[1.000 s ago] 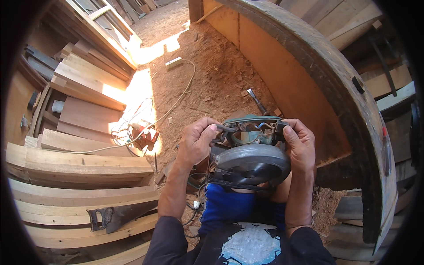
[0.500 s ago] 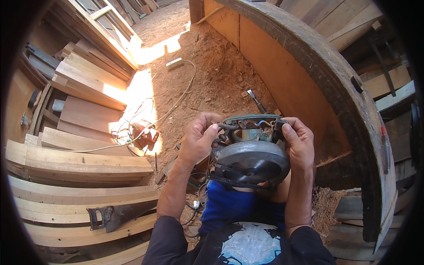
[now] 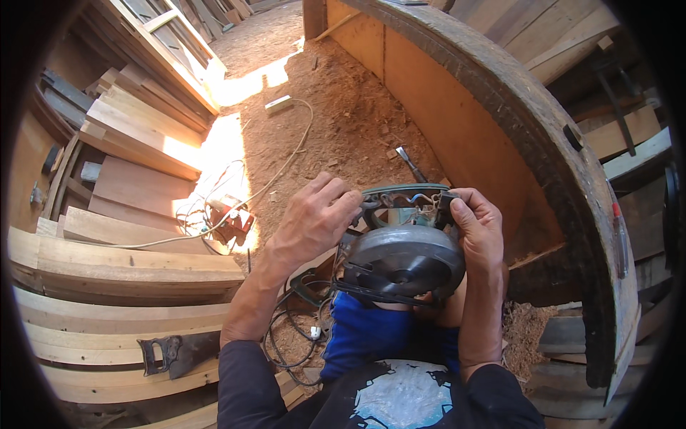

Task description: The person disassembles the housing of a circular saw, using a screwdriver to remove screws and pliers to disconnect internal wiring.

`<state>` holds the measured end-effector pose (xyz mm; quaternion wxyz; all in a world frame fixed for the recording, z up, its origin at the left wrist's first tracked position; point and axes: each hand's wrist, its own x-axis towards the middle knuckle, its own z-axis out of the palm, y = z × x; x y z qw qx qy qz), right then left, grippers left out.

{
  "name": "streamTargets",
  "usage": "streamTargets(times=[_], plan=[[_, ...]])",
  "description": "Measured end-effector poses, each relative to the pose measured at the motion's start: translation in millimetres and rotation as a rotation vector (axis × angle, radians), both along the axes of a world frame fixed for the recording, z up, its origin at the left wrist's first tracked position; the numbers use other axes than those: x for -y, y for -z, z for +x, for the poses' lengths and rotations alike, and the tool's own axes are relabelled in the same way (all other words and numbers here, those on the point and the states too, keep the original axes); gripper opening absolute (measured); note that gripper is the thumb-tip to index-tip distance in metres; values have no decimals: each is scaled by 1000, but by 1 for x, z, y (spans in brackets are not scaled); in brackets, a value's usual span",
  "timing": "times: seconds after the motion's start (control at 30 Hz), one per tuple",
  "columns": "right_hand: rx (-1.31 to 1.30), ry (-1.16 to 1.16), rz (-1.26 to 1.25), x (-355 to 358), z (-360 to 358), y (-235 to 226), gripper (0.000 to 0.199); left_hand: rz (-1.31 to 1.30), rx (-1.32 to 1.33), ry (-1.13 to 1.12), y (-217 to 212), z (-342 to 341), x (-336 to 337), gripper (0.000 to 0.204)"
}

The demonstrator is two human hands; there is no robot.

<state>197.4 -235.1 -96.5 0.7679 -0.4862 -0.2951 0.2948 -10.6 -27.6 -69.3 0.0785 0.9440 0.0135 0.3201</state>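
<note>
A circular saw [image 3: 404, 261] rests on my lap with its round blade guard toward me. Its handle housing is open, baring coloured wires [image 3: 423, 199] and inner parts. My right hand [image 3: 477, 218] is closed on the right end of the handle, thumb against a black part [image 3: 446, 207]. At the handle's left end, my left hand [image 3: 318, 218] has its back turned up and its fingers curled down; whatever lies under them is hidden. A green curved piece [image 3: 309, 288] lies below my left forearm, beside a dark cable [image 3: 275, 342] with a white plug [image 3: 315, 332].
Stacked planks [image 3: 136, 264] fill the left side, with a handsaw [image 3: 179, 354] on them. A chisel [image 3: 409, 163] lies on the sawdust floor [image 3: 343, 107] ahead. A curved wooden panel [image 3: 514, 114] rises at the right. A pale cord runs to a white power strip [image 3: 279, 105].
My left hand has turned over, back up, and its forearm has swung left, uncovering the green piece and more cable. My right hand keeps its hold on the circular saw.
</note>
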Motion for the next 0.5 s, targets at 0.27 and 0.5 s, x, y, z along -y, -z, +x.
streamTargets(times=[0.27, 0.5], plan=[[-9, -18, -12, 1, 1, 2, 14, -134, -17, 31, 15, 0, 0, 20], [-52, -49, -7, 9, 7, 10, 16, -217, -4, 52, 18, -3, 2, 20]])
